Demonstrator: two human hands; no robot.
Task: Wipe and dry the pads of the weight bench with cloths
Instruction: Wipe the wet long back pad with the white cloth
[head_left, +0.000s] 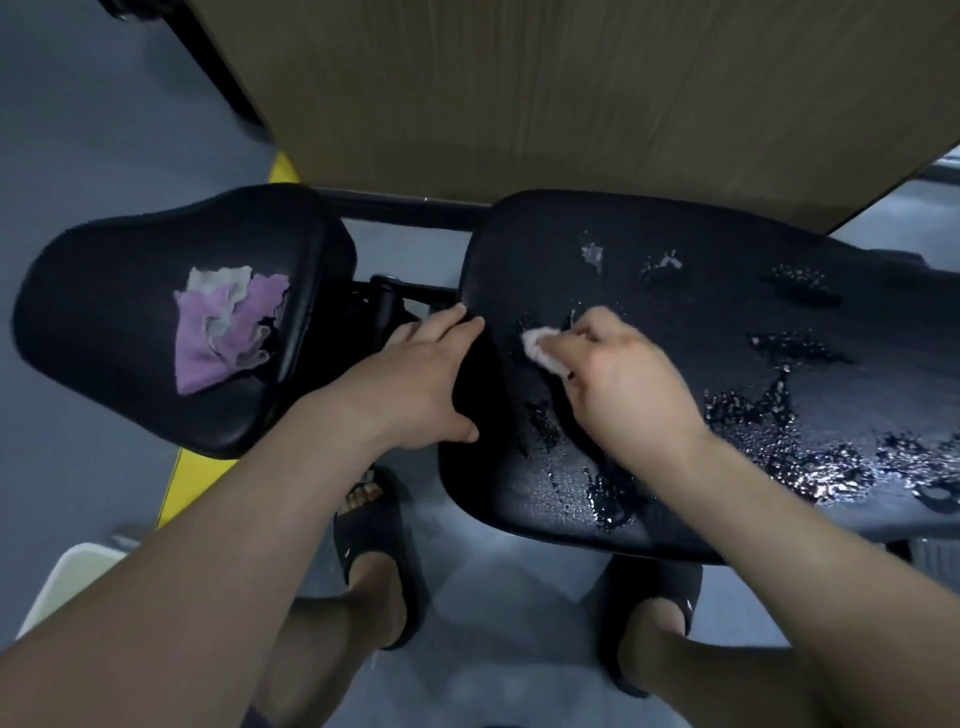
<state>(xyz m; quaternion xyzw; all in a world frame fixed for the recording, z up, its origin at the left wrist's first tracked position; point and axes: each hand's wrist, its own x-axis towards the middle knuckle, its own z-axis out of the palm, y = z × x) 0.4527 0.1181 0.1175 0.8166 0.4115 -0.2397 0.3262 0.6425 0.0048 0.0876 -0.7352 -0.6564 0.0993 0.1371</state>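
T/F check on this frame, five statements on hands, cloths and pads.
1. The right hand presses a pale cloth on the long pad. True.
2. The left hand holds the purple cloth. False: that cloth lies loose on the smaller pad; the left hand grips the long pad's near end.
3. The long pad is dry. False: droplets and wet patches cover much of it.
4. The person wears dark slides. True.
5. The purple cloth lies on the floor. False: it lies on the smaller pad.
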